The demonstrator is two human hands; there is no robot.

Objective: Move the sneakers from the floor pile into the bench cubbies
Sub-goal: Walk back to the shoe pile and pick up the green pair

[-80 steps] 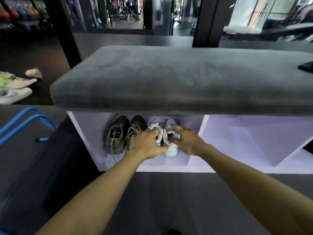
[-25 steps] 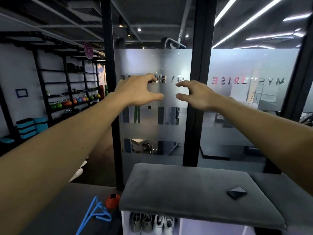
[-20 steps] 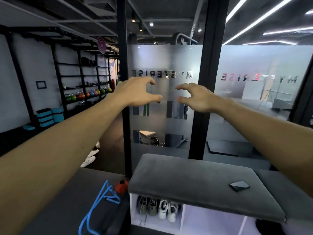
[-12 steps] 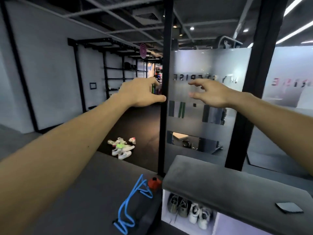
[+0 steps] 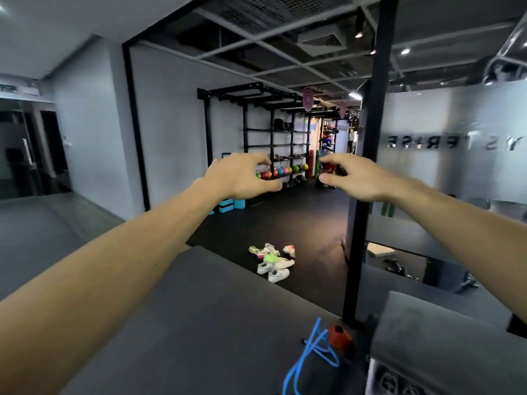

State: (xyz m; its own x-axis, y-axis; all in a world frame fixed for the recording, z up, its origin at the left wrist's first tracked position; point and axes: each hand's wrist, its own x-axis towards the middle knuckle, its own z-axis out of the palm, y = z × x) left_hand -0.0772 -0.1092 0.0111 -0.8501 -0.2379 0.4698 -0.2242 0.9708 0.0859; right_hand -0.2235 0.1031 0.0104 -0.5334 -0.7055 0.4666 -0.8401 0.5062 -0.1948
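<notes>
A pile of several sneakers [image 5: 272,262], white with green and pink accents, lies on the dark floor a few steps ahead. The bench with its grey cushion [image 5: 445,340] is at the bottom right; dark sneakers [image 5: 395,384] show in its leftmost cubby at the frame's lower edge. My left hand [image 5: 241,176] and my right hand [image 5: 352,176] are raised in front of me at chest height, fingers curled and apart, holding nothing, well above and short of the pile.
A black post [image 5: 363,195] and a frosted glass wall [image 5: 456,143] stand beside the bench. Blue tubing [image 5: 309,357] and an orange object [image 5: 339,339] lie on the floor left of the bench. A rack with coloured kettlebells [image 5: 281,171] lines the far wall.
The view has swung left from the bench and glass wall toward the floor pile, which now sits near centre. Both hands stay raised and empty, having let go of the white sneakers in the cubby.
</notes>
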